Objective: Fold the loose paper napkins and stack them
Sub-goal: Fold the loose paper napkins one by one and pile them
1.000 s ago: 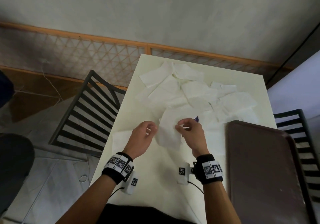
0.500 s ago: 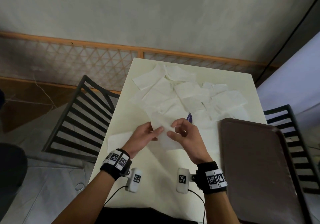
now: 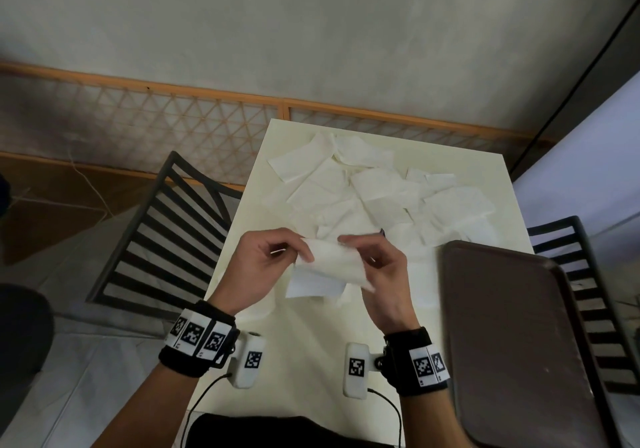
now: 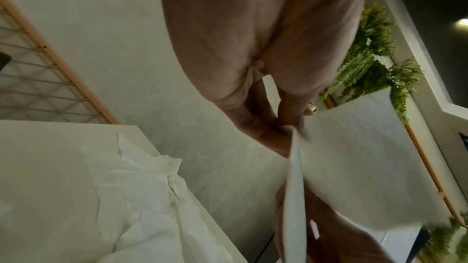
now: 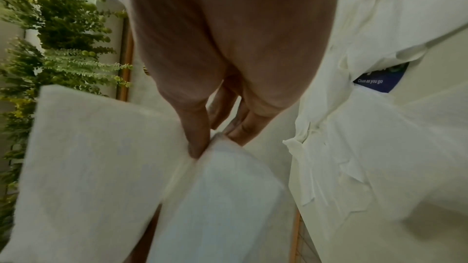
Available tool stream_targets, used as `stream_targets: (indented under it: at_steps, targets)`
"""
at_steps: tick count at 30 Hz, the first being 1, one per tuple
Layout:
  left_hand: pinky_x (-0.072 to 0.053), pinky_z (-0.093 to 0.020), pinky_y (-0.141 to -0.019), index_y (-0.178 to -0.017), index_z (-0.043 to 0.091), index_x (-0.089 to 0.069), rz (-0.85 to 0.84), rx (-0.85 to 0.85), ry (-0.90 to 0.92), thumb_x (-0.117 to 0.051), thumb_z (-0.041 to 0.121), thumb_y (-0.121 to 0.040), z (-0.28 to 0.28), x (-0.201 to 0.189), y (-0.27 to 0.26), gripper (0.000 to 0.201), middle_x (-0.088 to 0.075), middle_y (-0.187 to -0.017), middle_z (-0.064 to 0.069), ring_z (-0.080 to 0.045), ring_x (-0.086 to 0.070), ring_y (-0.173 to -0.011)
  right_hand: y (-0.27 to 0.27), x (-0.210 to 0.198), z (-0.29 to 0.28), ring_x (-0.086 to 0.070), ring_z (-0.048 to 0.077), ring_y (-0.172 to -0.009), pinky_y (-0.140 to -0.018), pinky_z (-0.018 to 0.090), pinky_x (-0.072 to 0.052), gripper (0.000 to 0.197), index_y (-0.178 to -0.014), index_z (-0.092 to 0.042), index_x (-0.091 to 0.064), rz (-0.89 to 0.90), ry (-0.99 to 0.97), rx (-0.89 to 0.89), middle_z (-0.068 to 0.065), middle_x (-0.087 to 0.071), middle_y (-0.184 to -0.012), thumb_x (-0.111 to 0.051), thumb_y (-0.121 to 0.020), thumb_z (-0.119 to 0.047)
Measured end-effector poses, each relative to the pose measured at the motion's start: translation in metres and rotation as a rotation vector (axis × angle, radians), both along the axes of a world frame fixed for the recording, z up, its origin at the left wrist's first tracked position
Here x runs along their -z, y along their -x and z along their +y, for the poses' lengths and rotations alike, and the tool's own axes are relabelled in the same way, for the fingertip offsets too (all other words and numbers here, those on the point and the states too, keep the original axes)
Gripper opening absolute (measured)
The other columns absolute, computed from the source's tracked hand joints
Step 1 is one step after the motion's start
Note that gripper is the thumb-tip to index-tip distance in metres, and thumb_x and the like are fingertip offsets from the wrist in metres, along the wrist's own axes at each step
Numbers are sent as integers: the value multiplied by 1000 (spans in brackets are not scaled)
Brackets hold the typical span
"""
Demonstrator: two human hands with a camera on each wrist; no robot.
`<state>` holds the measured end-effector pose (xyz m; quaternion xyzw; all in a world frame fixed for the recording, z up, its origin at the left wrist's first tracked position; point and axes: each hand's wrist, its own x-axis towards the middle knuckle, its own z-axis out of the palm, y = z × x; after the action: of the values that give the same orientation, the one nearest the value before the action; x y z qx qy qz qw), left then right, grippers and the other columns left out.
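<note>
A white paper napkin (image 3: 329, 267) hangs doubled over in the air above the table's middle, held between both hands. My left hand (image 3: 298, 252) pinches its left top corner, and the left wrist view shows the napkin (image 4: 354, 157) nipped between thumb and fingers. My right hand (image 3: 349, 243) pinches the right top corner; the right wrist view shows the napkin (image 5: 126, 167) drooping in two flaps from the fingertips. A heap of loose white napkins (image 3: 374, 191) covers the far half of the cream table (image 3: 311, 361). A flat napkin (image 3: 256, 305) lies under my left wrist.
A dark brown tray (image 3: 512, 343) lies on the table's right side, past its edge. Black slatted chairs stand to the left (image 3: 156, 236) and right (image 3: 588, 292). A small blue card (image 5: 380, 79) peeks from under the heap. A lattice screen (image 3: 138, 129) runs behind the table.
Both hands lifted one napkin off the heap and drew it toward me. Its top edge has come over, and the sheet now hangs doubled between the two pinches.
</note>
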<state>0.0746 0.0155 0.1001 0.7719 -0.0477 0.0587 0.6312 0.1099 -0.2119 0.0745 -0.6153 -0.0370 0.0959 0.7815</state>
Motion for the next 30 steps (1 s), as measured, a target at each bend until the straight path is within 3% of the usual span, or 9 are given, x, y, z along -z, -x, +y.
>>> stream_targets:
  at_steps: [4, 8, 11, 14, 16, 18, 22, 27, 30]
  targets:
    - [-55, -31, -85, -89, 4, -78, 26, -48, 69, -55, -18, -101, 0, 1, 4, 34, -76, -90, -5, -21, -69, -89, -1, 2, 6, -70, 46, -125, -95, 52, -57, 35, -75, -11, -78, 15, -28, -53, 16, -76, -133, -63, -92, 17]
    - [-55, -26, -83, -91, 4, -77, 70, -98, 87, -52, -15, -103, 2, 1, 10, 34, -75, -91, -6, -19, -68, -89, -1, 2, 10, -73, 39, -113, -87, 42, -54, 39, -78, -6, -71, 34, 5, -88, 20, -78, -125, -49, -97, 20]
    - [-57, -36, -85, -91, 6, -77, 85, -101, 48, -52, -13, -103, 9, 7, 15, 34, -75, -92, -6, -28, -69, -93, -2, -5, 15, -69, 29, -98, -80, 34, -49, 23, -93, 0, -58, 102, -27, -109, 24, -78, -116, -40, -100, 12]
    - [-59, -44, -84, -89, 7, -75, 78, -86, -42, -63, -4, -104, 16, 13, 24, 23, -75, -89, -6, -29, -71, -92, -2, -7, 29, -70, 16, -90, -77, 24, -50, 10, -105, -11, -59, -47, 304, -156, 3, -79, -100, -52, -111, -10]
    - [-62, -45, -82, -87, 10, -74, 83, -97, -74, -69, 5, -104, 18, 16, 29, 18, -76, -86, -5, -26, -73, -89, -2, 0, 45, -63, 5, -79, -72, 23, -46, 18, -96, -25, -63, -233, 603, -282, -11, -70, -85, -59, -112, -34]
    - [-63, -40, -79, -83, 13, -75, 90, -158, -102, -73, 14, -103, 20, 20, 33, 20, -75, -82, -3, -22, -74, -84, -1, 13, 60, -53, 7, -67, -66, 24, -40, 33, -84, -29, -58, -332, 710, -393, -12, -58, -71, -58, -112, -46]
    - [-57, -23, -70, -72, 17, -71, 118, -352, -138, -83, 15, -95, 32, 39, 42, 25, -71, -72, -1, -18, -70, -71, -6, 39, 78, -43, 9, -63, -61, 20, -35, 41, -79, -19, -51, -264, 636, -362, -10, -47, -66, -57, -114, -40]
    - [-50, -7, -69, -75, 17, -70, 235, -552, -264, -89, 13, -87, 52, 79, 44, 22, -70, -68, 7, -13, -68, -65, -14, 85, 112, -58, 15, -62, -61, 27, -44, 41, -82, -18, -55, -103, 757, -304, -6, -61, -65, -55, -112, -46]
    - [-48, -7, -83, -83, 17, -67, 307, -561, -461, -87, 11, -86, 63, 108, 40, 21, -67, -64, 3, -22, -67, -60, -17, 107, 131, -67, 18, -65, -60, 20, -45, 35, -93, -13, -61, -39, 838, -315, 4, -74, -71, -55, -113, -41]
